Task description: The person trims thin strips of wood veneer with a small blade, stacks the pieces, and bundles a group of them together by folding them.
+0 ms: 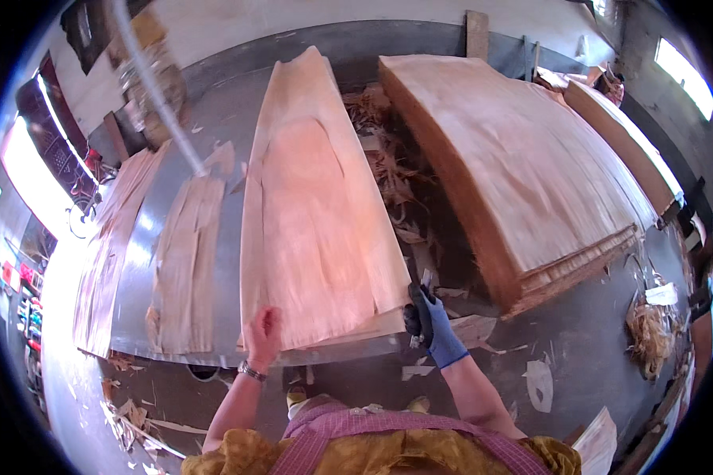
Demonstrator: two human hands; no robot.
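A long, pale orange wood veneer sheet (317, 229) lies in front of me on a grey metal-topped table (234, 198), with more veneer edges beneath its near end. At its near left corner is my left hand (263, 334), bare with a watch at the wrist. Its fingers are curled closed; whether they pinch the sheet's edge is hidden. My right hand (437, 328), in a blue glove with dark fingers, is closed beside the near right corner. A small metal-edged tool (426, 278) pokes out of its grip; the tool's exact kind is unclear.
A thick stack of veneer (515, 150) stands to the right, with another stack (622, 146) beyond it. Torn scraps (388, 166) fill the gap beside the table. Narrow veneer strips (188, 269) lie at left. A pale pole (158, 95) slants down at upper left.
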